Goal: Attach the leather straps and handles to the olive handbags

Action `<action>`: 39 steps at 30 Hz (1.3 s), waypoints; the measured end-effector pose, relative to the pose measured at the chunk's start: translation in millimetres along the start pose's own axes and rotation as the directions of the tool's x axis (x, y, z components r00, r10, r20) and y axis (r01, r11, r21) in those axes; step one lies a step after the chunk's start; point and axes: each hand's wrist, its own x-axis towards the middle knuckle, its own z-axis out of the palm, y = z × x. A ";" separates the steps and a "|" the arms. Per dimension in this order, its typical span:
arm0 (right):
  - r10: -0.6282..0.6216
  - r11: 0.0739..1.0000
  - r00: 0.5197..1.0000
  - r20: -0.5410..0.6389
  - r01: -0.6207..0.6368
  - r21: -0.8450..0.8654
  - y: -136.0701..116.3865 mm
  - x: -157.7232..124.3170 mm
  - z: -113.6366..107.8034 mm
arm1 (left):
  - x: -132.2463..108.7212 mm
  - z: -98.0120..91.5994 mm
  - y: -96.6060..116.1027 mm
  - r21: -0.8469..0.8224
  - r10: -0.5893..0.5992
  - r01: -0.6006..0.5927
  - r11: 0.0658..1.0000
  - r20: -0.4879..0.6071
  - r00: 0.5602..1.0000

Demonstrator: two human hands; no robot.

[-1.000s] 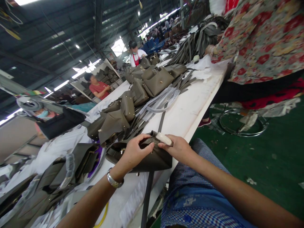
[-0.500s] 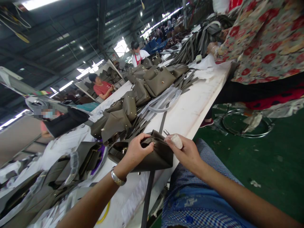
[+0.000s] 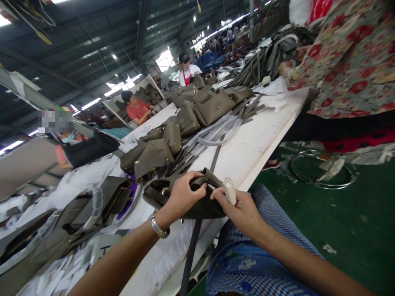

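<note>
Lying beneath the left hand (image 3: pixel 184 195), the olive-brown handbag (image 3: pixel 202 208) is pinched at its edge; the right hand (image 3: pixel 242 210) grasps a pale-handled tool (image 3: pixel 229 191).

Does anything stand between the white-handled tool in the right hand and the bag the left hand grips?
Nothing visible does. The right hand holds the tool close to the bag, beside the left hand; whether its tip touches is too small to tell.

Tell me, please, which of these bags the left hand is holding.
The bag nearest the blue checked clothing: the left hand pinches its upper edge, touching none of the other bags.
</note>
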 end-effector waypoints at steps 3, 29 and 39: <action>0.003 0.999 1.000 -0.020 -0.003 -0.034 -1.3 -0.3 1.2 | -1.6 1.1 0.2 -0.011 0.015 -0.015 1.000 -0.009 1.000; -0.091 0.987 0.995 0.032 0.094 -0.127 1.0 8.5 17.3 | -3.0 5.6 -3.5 -0.062 -0.029 0.024 0.998 -0.069 0.997; 0.122 0.984 0.992 -0.020 -0.118 0.135 3.9 24.7 18.8 | 4.8 0.8 -11.9 -0.037 -0.019 0.018 0.999 -0.029 0.999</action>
